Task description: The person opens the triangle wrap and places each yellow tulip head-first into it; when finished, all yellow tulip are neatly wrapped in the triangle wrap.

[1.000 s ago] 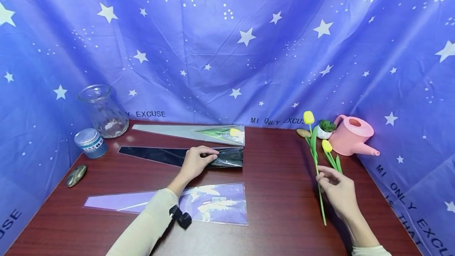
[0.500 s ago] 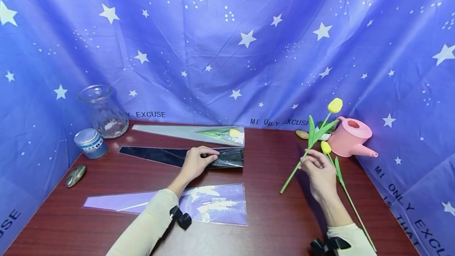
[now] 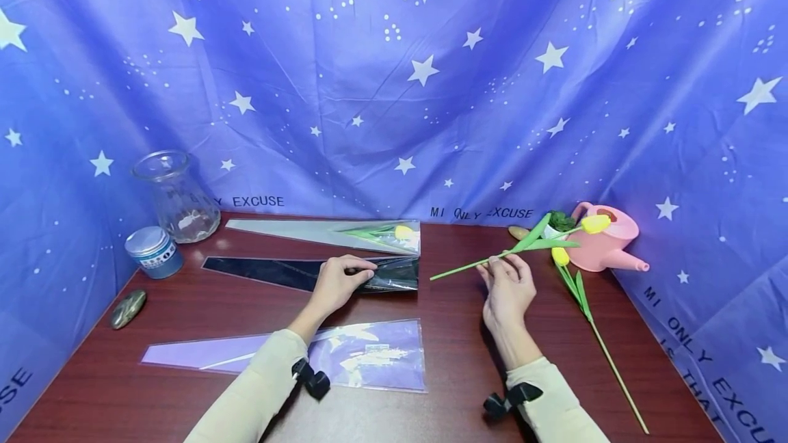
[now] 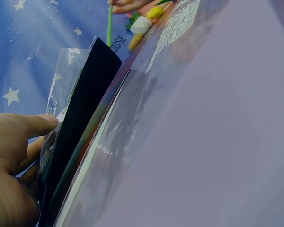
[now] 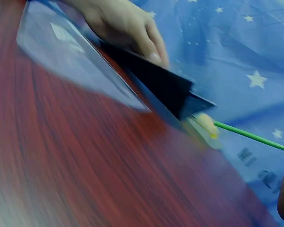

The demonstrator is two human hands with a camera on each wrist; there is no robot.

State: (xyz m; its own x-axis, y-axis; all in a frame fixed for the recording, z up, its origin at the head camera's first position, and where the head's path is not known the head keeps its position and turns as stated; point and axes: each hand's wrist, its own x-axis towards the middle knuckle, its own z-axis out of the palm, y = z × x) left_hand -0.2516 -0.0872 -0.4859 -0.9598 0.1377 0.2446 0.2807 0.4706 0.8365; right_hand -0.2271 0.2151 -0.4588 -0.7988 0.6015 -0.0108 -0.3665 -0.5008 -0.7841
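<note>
The right hand pinches a yellow tulip, now swung nearly level above the table and carried left, its stem end pointing at the black sleeve. The left hand still grips that sleeve's open end. A second tulip lies on the right.

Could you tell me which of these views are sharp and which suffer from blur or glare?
Head view: sharp, wide-angle bending at the edges, glare on the purple sleeve. Right wrist view: heavy motion blur across the table, only the green stem fairly crisp. Left wrist view: the black sleeve very close, soft, hazy reflections.
</note>
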